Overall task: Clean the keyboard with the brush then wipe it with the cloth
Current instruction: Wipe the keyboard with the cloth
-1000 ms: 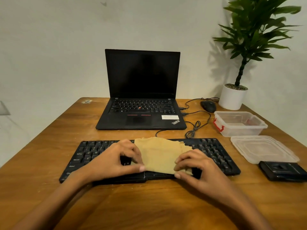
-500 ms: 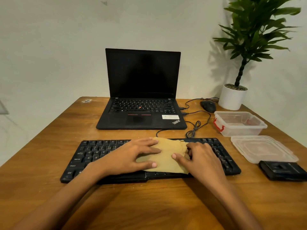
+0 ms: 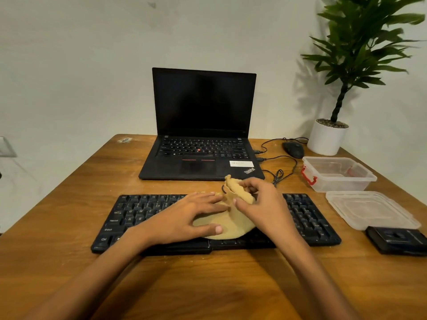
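On a wooden table [image 3: 69, 204] by a white wall [image 3: 80, 77], tan cloth [image 3: 231, 228] on the keyboard's [image 3: 307, 218] middle, left hand [image 3: 184, 218] flat on it, fingers straight, right hand [image 3: 265, 204] pinches its far edge.

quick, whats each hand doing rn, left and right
Left hand: open, fingers flat, pressing the cloth onto the keyboard.
Right hand: closed, pinching a raised fold of the cloth.
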